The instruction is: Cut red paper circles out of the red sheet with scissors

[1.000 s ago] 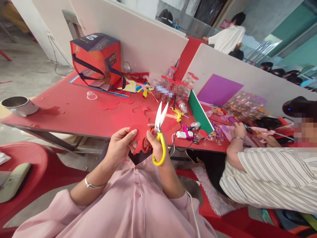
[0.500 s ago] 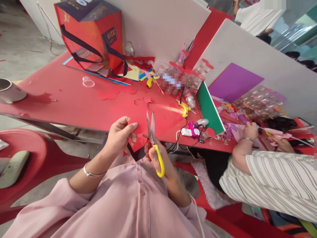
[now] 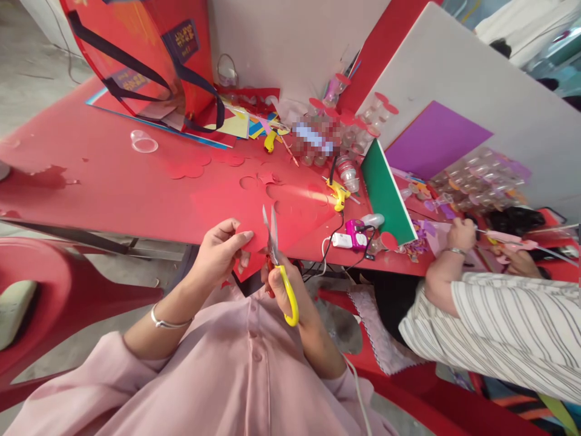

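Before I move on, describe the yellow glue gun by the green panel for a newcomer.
On the red table, find the upright green panel. The yellow glue gun lies just left of it, beyond the magenta adapter. It trails a black cord and lies closer to the panel than the other yellow tool.

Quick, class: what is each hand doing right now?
Left hand: closed, pinching red paper between thumb and fingers.
Right hand: closed around the scissors' handles, the scissors' blades apart.
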Demonstrator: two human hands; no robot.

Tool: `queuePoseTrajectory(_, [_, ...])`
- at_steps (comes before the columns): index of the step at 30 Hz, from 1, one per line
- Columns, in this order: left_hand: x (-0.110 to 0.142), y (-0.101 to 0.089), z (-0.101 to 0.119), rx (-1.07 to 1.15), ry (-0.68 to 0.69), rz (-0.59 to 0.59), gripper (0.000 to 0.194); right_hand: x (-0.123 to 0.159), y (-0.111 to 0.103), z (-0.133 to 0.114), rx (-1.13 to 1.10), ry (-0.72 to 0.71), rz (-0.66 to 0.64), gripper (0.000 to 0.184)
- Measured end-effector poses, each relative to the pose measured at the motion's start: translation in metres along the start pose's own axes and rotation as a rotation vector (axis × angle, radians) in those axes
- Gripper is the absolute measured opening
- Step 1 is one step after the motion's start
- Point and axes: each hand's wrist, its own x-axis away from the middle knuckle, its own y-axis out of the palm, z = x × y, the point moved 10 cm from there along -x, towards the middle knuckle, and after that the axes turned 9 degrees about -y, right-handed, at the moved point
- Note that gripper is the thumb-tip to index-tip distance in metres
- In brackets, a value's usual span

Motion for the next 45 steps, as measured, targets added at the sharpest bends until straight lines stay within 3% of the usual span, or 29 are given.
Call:
queuePoseTrajectory(33, [0.009,0.0,-0.002,-0.054,-0.011,-0.023,0.047,0.007,0.0,0.002,0.063,-0.035,-0.046,0.086])
queuePoseTrajectory(45, [0.01,-0.002,-0.002,-0.076,-0.01,-0.021,0.044,0.006,0.0,0.0,0.049,-0.052,-0.045,0.071])
